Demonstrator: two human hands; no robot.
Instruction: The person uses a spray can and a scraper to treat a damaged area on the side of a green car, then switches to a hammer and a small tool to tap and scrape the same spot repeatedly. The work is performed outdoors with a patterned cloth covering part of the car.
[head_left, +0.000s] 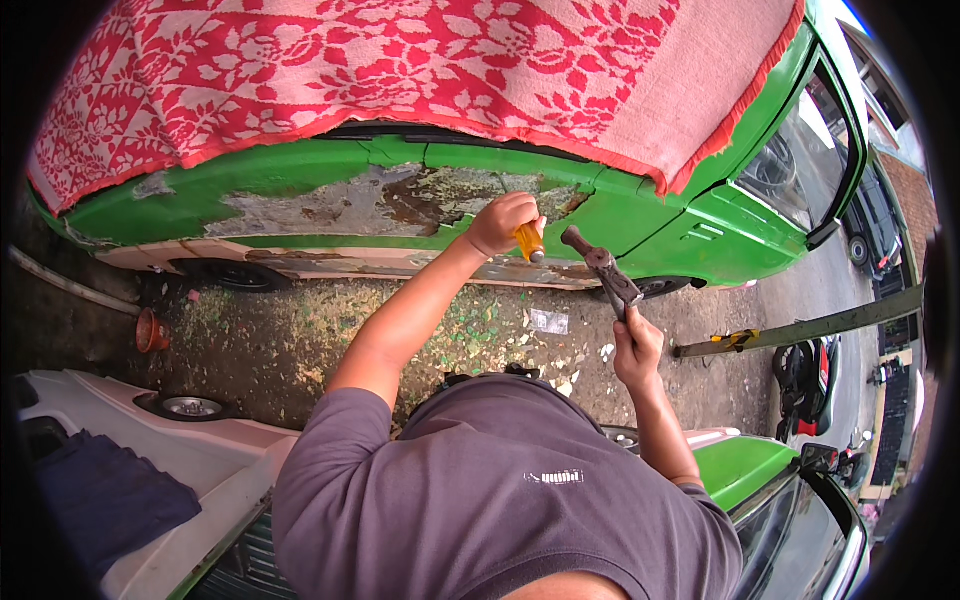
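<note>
My left hand (500,223) is closed round an orange-handled tool (530,240) with a grey cap at its butt. The tool's far end points at the van's side and is mostly hidden behind my fingers. In my right hand (639,348) is a worn hammer (605,265), its head raised just right of the tool's butt and apart from it. Before me stands a green van (650,215) with its side panel stripped in patches. Grey filler (310,208) and brown rust (420,205) show where the paint is gone.
A red and pink floral blanket (400,70) covers the van's upper side. Paint flakes litter the ground (300,320). At right a slanting pole (800,330) stands near a motorcycle (805,385). Behind me are a pale vehicle (120,420) with dark cloth (110,500) and a green one (740,465).
</note>
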